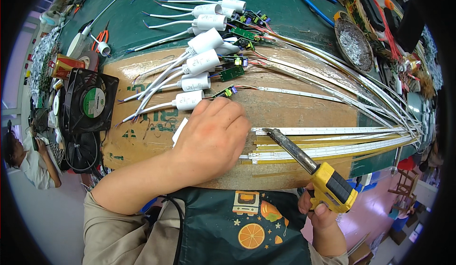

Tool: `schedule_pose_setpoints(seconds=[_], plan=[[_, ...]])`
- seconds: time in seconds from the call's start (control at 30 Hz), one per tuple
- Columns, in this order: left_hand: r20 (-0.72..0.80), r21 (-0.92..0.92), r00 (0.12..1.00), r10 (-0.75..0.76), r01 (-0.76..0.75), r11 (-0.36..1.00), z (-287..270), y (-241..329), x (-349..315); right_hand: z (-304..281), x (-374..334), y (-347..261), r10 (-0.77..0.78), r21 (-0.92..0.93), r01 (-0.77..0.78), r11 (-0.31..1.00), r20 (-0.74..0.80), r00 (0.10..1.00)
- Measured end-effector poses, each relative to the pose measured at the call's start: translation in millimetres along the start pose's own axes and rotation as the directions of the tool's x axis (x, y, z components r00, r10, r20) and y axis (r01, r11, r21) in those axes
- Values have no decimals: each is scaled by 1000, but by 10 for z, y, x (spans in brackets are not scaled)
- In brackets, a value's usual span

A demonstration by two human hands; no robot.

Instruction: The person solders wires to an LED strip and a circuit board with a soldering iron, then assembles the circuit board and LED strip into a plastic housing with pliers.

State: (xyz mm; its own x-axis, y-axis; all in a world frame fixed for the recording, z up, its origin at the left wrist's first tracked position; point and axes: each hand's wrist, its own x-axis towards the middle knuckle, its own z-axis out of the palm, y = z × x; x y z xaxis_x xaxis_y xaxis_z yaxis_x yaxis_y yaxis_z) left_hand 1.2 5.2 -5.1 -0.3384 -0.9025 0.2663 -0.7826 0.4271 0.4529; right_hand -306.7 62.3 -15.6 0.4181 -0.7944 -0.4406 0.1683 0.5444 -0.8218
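Right hand [321, 213]: wrapped round iron [327, 182], yellow-and-black body, dark stained barrel | left hand [211, 132]: curled, can't tell its hold | strips [332, 131]: slim, white

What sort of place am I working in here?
Probably an electronics assembly workshop: the right hand holds a soldering iron, and green circuit boards and what look like LED strips lie across the bench.

The soldering gun [319, 174] has a plastic body [326, 185] and dull metal barrel [290, 150] — the cardboard [285, 113] looks glossy in patches.
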Motion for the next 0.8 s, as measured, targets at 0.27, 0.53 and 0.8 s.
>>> schedule_pose_setpoints(seconds=[0.27,0.53,0.8], plan=[[8,12,1000,-4,4,1000,-11,10,9,140,31,-4,66,46,-63,997,-59,996],[39,16,999,-19,18,1000,-27,22,16,89,52,69,41,5,-41,999,-4,999],[65,28,997,-35,33,999,-50,44,42,129,76,59,21,-19,-22,1000,-40,999]])
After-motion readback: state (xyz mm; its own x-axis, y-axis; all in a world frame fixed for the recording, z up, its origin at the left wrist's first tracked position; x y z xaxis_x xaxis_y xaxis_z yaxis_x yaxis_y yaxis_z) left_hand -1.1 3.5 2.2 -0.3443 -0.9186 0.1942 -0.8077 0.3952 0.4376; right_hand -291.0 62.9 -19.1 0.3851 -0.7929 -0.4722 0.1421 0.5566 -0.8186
